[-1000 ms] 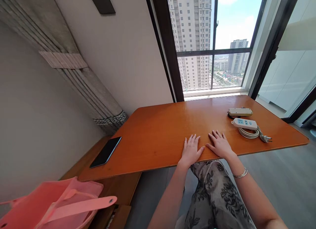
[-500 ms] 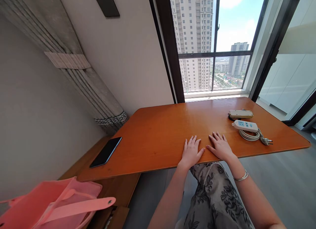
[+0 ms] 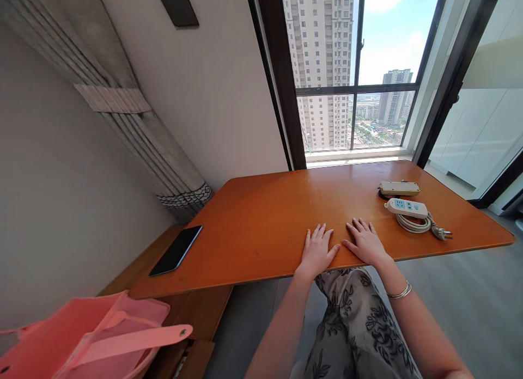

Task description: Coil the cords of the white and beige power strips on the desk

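Note:
My left hand (image 3: 317,250) lies flat on the orange-brown wooden table (image 3: 253,221) at its near edge, fingers spread and holding nothing. Beside it, a small gap away, my right hand (image 3: 365,242) also rests palm down with its fingers apart. To the right of that hand sits a white power strip (image 3: 406,207) with its cable coiled underneath and its plug (image 3: 441,233) pointing right. Just behind it is a second, cream-coloured power strip (image 3: 399,188) with a dark cord partly hidden. A black tablet or large phone (image 3: 176,251) lies at the table's left end.
A pink bag (image 3: 102,335) with a strap stands at the lower left on a wooden surface. A tied-back grey curtain (image 3: 134,134) hangs at the left wall. The window (image 3: 355,89) is behind the table, and a glass door (image 3: 478,96) stands at the right.

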A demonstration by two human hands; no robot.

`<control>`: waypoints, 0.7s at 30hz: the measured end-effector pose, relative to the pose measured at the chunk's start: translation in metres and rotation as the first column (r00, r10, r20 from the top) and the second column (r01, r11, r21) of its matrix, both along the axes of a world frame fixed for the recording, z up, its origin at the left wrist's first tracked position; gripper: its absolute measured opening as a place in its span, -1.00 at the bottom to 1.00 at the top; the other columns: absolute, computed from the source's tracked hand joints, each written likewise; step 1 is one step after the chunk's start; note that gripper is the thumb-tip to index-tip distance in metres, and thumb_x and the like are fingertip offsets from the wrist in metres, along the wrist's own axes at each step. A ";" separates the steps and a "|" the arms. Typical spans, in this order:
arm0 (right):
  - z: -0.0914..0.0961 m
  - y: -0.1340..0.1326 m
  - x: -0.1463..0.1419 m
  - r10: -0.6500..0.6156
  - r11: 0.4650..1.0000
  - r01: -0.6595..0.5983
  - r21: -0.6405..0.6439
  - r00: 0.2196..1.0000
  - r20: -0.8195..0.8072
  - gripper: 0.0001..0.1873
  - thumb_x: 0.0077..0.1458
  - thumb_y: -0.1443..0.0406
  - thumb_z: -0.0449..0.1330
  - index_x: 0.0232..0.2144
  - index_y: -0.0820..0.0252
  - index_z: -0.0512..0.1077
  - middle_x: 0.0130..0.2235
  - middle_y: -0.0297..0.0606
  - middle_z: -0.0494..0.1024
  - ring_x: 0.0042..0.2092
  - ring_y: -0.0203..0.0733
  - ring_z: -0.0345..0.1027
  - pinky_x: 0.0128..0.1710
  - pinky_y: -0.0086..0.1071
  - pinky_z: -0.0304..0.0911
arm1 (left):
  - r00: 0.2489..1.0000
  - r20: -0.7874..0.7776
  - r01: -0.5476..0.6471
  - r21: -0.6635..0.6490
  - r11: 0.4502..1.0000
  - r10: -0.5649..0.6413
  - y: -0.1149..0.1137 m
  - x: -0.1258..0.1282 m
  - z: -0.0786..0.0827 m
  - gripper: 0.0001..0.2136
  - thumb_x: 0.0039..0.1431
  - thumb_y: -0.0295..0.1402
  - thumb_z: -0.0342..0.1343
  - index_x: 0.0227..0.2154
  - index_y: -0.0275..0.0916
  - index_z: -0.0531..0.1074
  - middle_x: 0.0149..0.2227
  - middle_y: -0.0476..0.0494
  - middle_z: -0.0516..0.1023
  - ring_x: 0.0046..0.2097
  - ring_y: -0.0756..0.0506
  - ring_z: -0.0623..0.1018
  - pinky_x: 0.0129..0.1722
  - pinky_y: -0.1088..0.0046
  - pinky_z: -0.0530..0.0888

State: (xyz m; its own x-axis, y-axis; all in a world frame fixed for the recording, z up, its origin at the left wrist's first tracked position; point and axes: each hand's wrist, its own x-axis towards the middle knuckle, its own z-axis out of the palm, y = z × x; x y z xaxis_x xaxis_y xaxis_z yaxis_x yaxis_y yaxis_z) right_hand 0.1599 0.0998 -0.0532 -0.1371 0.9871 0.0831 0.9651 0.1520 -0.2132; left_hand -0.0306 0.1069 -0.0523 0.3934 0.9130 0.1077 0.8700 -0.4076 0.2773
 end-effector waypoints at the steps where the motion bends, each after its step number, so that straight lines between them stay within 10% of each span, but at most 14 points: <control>1: 0.000 0.000 0.000 0.000 1.000 0.000 0.002 1.000 0.000 -0.27 0.30 -0.08 -0.03 0.35 0.20 0.19 0.41 -0.05 0.09 0.44 0.11 -0.15 0.38 0.06 -0.24 | 1.000 0.003 0.001 0.003 1.000 -0.001 0.000 0.000 0.000 -0.47 0.35 -0.08 -0.09 0.26 -0.26 0.27 0.40 -0.32 0.14 0.43 -0.25 0.10 0.41 -0.04 -0.07; 21: -0.001 -0.001 0.001 0.003 1.000 -0.003 0.012 1.000 -0.016 -0.27 0.30 -0.09 -0.07 0.34 0.19 0.19 0.41 -0.04 0.10 0.44 0.10 -0.15 0.38 0.06 -0.25 | 1.000 0.002 0.001 0.008 1.000 -0.001 -0.001 0.000 -0.001 -0.47 0.35 -0.08 -0.09 0.26 -0.26 0.27 0.40 -0.32 0.14 0.43 -0.24 0.10 0.41 -0.03 -0.07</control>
